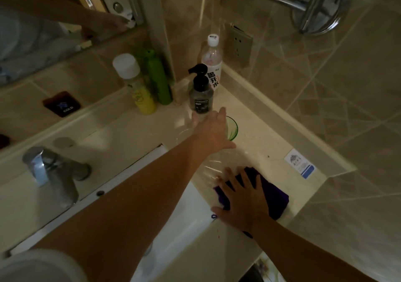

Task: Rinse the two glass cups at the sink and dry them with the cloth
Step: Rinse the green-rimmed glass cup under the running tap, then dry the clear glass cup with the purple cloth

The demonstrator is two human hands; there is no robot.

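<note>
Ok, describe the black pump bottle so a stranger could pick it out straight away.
Find the counter corner right of the tap. Four bottles stand there; the pump bottle is the nearest. It alone is dark, with a black pump top.

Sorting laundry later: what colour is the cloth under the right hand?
Dark purple cloth, seen in the head view.

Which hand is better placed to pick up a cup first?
Left, probably. The left hand reaches over the clear glass cup and the green glass cup, fingers straight. The right hand lies flat on the purple cloth, nearer the counter's front edge.
</note>
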